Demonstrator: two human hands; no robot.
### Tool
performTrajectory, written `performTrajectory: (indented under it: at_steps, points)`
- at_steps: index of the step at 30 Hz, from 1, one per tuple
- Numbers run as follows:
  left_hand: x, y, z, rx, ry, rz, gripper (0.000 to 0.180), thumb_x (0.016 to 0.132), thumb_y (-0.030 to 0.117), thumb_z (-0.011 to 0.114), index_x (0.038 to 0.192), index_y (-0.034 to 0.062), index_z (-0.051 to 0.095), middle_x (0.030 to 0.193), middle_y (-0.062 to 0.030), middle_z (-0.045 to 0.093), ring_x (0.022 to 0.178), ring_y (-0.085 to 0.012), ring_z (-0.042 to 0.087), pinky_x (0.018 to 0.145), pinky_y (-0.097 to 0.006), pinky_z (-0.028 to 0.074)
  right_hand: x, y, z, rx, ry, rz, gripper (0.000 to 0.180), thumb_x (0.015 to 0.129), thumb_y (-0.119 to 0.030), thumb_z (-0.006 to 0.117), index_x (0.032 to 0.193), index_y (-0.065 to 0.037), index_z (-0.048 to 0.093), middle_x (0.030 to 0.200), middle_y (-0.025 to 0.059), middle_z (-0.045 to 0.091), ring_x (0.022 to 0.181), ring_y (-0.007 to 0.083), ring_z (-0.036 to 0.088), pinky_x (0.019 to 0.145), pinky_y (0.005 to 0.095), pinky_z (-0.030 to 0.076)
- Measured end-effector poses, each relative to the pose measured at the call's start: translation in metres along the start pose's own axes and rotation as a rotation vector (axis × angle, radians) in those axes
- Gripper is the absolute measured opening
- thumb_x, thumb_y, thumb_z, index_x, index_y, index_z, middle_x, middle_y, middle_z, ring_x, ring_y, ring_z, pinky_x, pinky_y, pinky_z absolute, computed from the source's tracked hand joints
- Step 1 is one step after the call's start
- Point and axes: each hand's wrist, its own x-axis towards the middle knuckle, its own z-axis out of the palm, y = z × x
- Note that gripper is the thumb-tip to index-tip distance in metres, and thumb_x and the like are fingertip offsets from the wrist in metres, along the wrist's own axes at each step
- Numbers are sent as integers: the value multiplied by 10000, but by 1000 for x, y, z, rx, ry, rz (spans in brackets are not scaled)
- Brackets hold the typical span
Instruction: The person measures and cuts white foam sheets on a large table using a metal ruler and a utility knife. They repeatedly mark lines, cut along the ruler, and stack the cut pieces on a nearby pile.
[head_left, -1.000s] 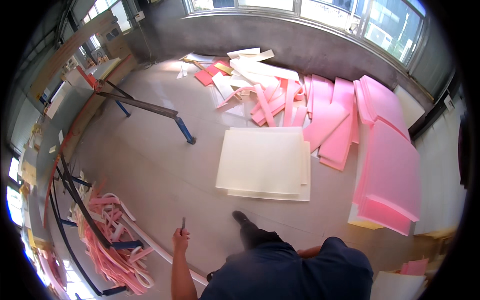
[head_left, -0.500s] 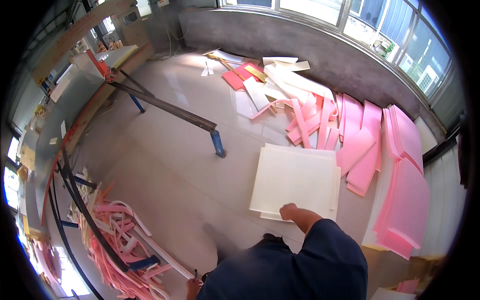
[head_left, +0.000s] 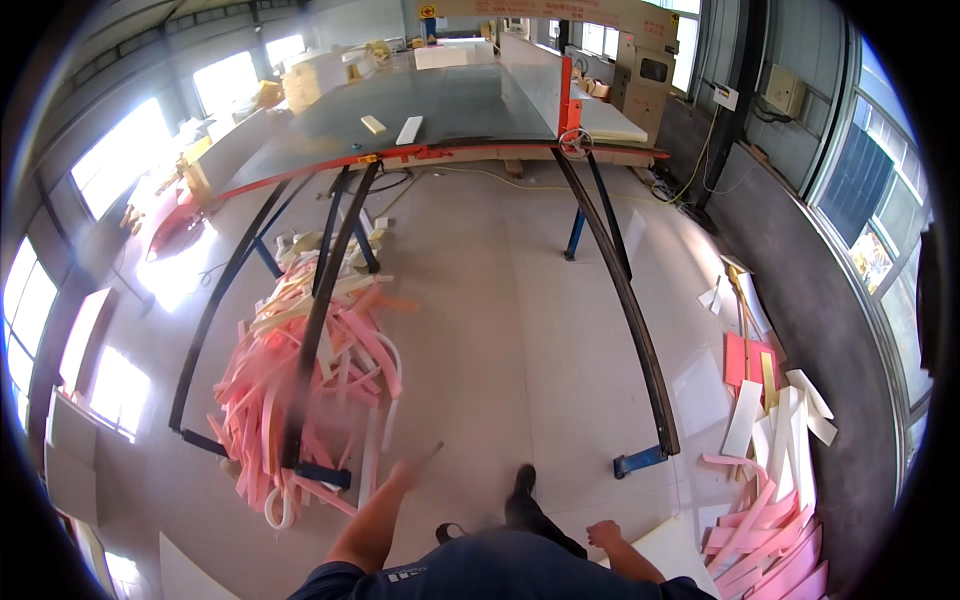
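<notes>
My left hand (head_left: 402, 476) is out in front of my body, blurred by motion. Its fingers are closed on a thin, dark, pen-like tool (head_left: 432, 453), whose exact kind I cannot make out. Low on the right, my right hand (head_left: 603, 534) hangs with its fingers curled in, and nothing shows in it. Beside that hand and forearm, part of a pale cream foam sheet (head_left: 672, 552) shows at the lower edge; my arm and body hide the rest.
A heap of pink and white foam strips (head_left: 275, 390) lies left, around dark rails (head_left: 325, 320). Another rail (head_left: 625, 310) with blue feet runs on the right. Ahead stands a wide, red-edged machine table (head_left: 460, 105). Pink and white foam offcuts (head_left: 770, 490) lie along the right wall.
My view has swung left, from the cream sheet stack to the machine table. My right hand has come off the stack's edge; my left hand has moved forward, still with the thin tool.
</notes>
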Motion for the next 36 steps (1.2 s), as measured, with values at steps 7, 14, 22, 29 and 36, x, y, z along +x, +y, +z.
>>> performTrajectory:
  at_steps: [7,14,22,29,36]
  points:
    - [162,84,-26,131,-442,82,239,896,271,566,1031,93,648,985,-81,670,821,-199,664,699,-330,526,179,138,-1,834,200,552,180,766,-263,630,829,-105,690,815,119,681,802,272,675,679,391,545]
    - [239,16,-97,-420,-205,-548,232,862,256,555,859,69,692,780,-83,696,769,-207,683,679,-355,537,366,137,-190,1015,125,637,200,763,-235,615,789,-48,683,785,122,693,684,233,677,625,343,544]
    - [341,5,-163,135,-220,-539,307,834,354,620,861,61,707,894,-90,715,799,-260,693,722,-373,549,523,160,-391,1220,150,693,173,793,-185,654,813,-14,670,712,89,678,596,173,672,521,302,549]
    - [619,26,-230,304,-289,-367,320,797,366,656,862,58,710,745,-113,696,776,-285,694,696,-388,546,633,208,-454,825,45,479,214,778,-268,608,752,-80,708,706,87,694,686,226,682,637,342,554]
    - [938,305,-276,111,-275,5,364,790,404,692,832,44,707,647,-120,653,640,-280,657,637,-405,516,744,282,-483,575,185,576,403,805,-363,547,939,-15,699,1049,200,670,1002,352,630,815,470,513]
